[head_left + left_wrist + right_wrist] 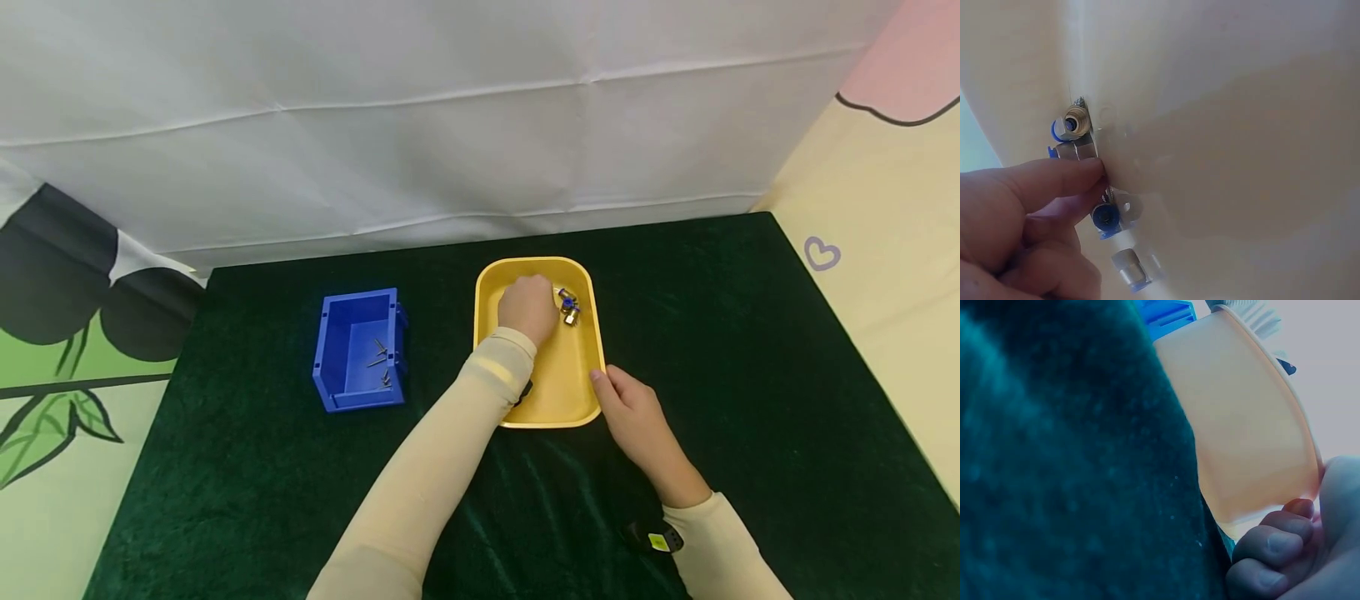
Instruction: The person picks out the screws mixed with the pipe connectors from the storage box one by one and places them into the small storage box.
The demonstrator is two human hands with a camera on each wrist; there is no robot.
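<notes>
My left hand reaches down into a yellow tray, near its upper part. In the left wrist view, the index finger and thumb come together at a small heap of brass and blue push-in hose fittings, with threaded screw tips showing among them. I cannot tell whether a piece is pinched between those fingertips. One more fitting lies apart, below the heap in that view. My right hand grips the tray's near right rim, thumb on top and the other fingers curled against the outside wall.
Left of the tray stands a blue bin with several screws in it. Both containers rest on a dark green cloth-covered table. A white curtain hangs behind the table's far edge.
</notes>
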